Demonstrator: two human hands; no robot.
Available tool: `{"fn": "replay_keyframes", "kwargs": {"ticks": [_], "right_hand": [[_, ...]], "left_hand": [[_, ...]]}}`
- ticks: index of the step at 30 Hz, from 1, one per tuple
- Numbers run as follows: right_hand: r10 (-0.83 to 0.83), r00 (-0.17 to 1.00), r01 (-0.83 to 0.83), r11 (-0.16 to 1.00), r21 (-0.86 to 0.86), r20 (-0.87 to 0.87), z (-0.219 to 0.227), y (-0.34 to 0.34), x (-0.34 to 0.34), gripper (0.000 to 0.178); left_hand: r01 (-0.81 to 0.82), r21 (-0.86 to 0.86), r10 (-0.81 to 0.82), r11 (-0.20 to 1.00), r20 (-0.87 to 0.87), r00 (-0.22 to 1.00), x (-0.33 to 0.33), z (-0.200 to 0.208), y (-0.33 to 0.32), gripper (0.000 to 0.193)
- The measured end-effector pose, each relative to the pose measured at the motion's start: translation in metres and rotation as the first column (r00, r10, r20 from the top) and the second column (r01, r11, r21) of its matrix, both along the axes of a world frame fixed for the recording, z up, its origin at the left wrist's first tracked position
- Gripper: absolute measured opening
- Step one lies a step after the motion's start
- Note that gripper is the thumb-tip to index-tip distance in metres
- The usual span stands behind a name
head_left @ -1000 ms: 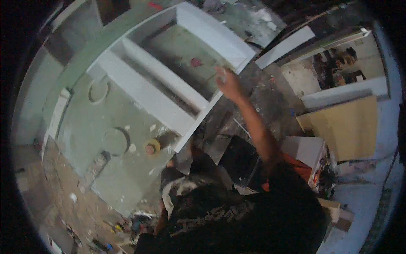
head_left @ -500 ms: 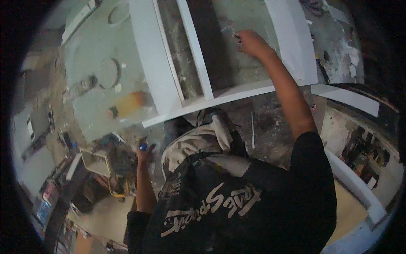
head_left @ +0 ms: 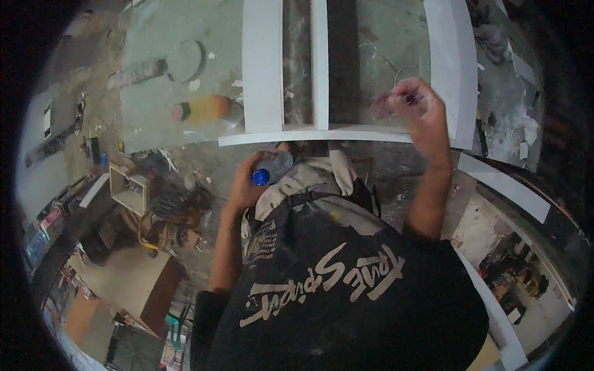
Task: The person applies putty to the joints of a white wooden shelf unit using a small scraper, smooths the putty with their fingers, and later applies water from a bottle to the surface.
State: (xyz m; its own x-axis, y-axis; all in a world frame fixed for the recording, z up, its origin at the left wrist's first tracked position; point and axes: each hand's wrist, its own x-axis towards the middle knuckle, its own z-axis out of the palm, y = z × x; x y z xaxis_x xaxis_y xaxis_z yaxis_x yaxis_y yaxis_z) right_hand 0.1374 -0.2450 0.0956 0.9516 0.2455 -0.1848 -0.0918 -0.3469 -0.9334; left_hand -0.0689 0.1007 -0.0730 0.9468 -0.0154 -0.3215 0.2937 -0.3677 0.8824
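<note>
My left hand (head_left: 242,180) is closed around a clear plastic bottle (head_left: 279,162) with a blue cap (head_left: 260,177), just in front of my waist. My right hand (head_left: 422,110) is raised over the right bay of a white board frame (head_left: 263,74). Its fingers are smeared by motion, and a thin pale loop shows just beyond them. Whether it holds anything is unclear. To the left of the frame, a bottle of orange liquid (head_left: 207,108) lies on its side on the greenish worktop (head_left: 154,133).
A round ring mark (head_left: 202,62) and scraps show on the worktop. At left on the floor stand an open box-like frame (head_left: 129,190), a dark coil of cable (head_left: 176,205) and a wooden cabinet (head_left: 133,278). A white strip (head_left: 504,185) lies at right, beside a shelf of clutter.
My left hand has come up and inward with the blue-capped bottle, now near my waist. My right hand has drawn back toward me and to the right. The view has turned.
</note>
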Motion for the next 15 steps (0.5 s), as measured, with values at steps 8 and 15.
{"fn": "replay_keyframes", "kwargs": {"ticks": [8, 15], "right_hand": [[0.316, 0.896, -0.354, 0.932, 0.072, 0.312, 0.015, 0.105, -0.063, 0.016], [0.418, 0.802, -0.515, 0.846, 0.141, 0.426, 0.018, 0.125, -0.077, 0.022]], "left_hand": [[0.268, -0.100, -0.234, 0.958, 0.265, 0.936, 0.059, 0.108, -0.014, 0.059], [0.214, -0.218, -0.154, 0.952, 0.262, 0.953, 0.068, 0.138, -0.020, 0.051]]}}
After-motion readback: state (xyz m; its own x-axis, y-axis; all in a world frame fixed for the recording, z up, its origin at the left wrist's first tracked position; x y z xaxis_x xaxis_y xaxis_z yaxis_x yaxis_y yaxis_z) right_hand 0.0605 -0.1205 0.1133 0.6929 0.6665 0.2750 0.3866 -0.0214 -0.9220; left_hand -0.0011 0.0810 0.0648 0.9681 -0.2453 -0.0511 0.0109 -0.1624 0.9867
